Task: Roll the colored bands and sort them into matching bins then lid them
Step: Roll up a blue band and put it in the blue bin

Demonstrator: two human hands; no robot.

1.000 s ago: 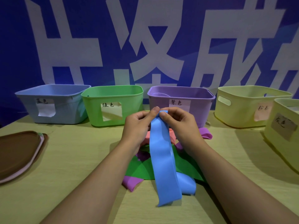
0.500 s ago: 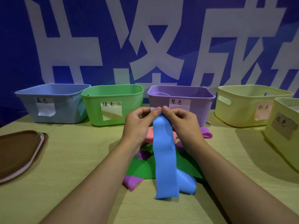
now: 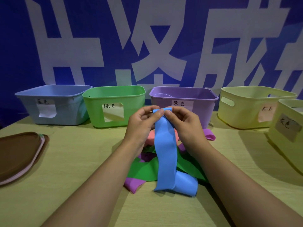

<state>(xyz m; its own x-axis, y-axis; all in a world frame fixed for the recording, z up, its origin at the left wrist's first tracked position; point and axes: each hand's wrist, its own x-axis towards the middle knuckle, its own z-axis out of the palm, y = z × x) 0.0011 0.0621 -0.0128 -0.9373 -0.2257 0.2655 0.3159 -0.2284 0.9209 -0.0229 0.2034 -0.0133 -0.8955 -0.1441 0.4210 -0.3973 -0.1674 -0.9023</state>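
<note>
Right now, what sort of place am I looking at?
Probably a staged sorting-exercise station, not a home: labelled coloured bins such as the green bin line a table before a blue printed banner, and hands roll a blue band.

- Blue band (image 3: 165, 154): a wide, flat strip, its top edge curled over and pinched between both hands, left hand (image 3: 141, 125) and right hand (image 3: 185, 126); it hangs down, its lower end folded on the tabletop (image 3: 73, 169).
- Green band (image 3: 144, 171), purple band (image 3: 133, 184) and pink band (image 3: 151, 136): a loose heap under the blue one.
- Blue bin (image 3: 54, 104), green bin (image 3: 114, 105), purple bin (image 3: 183, 102) and two yellow bins (image 3: 249, 105) (image 3: 288, 128): open, labelled, in a row at the back.
- Lids (image 3: 19, 154): stacked at the left edge, brown on top.
</note>
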